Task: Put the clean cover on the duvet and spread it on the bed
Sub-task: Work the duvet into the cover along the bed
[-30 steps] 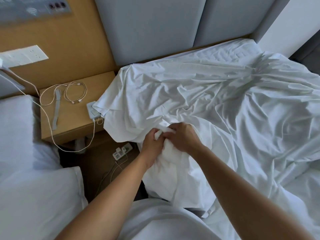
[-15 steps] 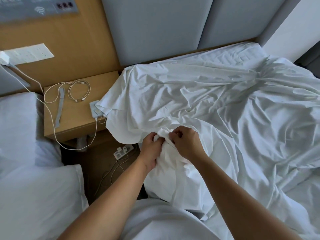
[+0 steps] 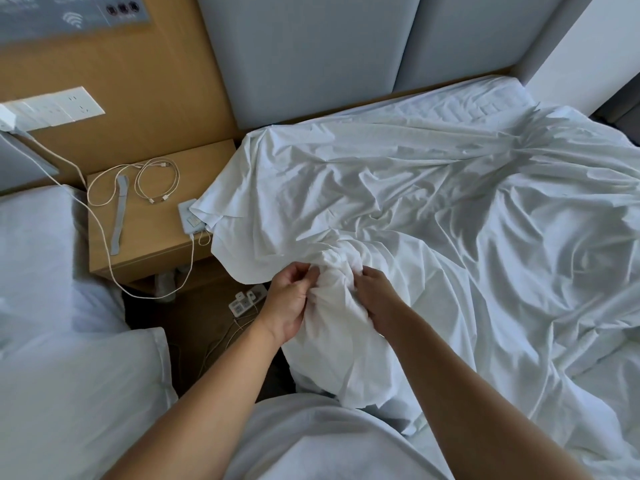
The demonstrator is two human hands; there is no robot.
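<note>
A white duvet cover (image 3: 433, 209) lies crumpled across the bed (image 3: 485, 102), its near left edge draped over the bedside table. At the bed's near left side a bunched corner (image 3: 337, 296) of the white fabric stands up between my hands. My left hand (image 3: 289, 308) grips the bunch from the left, thumb and fingers curled on the cloth. My right hand (image 3: 375, 299) grips it from the right, fingers curled into the folds. Whether the duvet itself is inside the bunch I cannot tell.
A wooden bedside table (image 3: 152, 244) at the left holds coiled white cables (image 3: 157, 181), a grey strap (image 3: 119, 216) and a white charger (image 3: 188, 220). A power strip (image 3: 247, 299) lies on the floor below. White pillows (image 3: 62, 358) fill the left. A grey padded headboard (image 3: 311, 53) stands behind.
My hands have moved apart to either side of the bunched corner, which now bulges up between them. The cloth above them has gathered into tighter folds.
</note>
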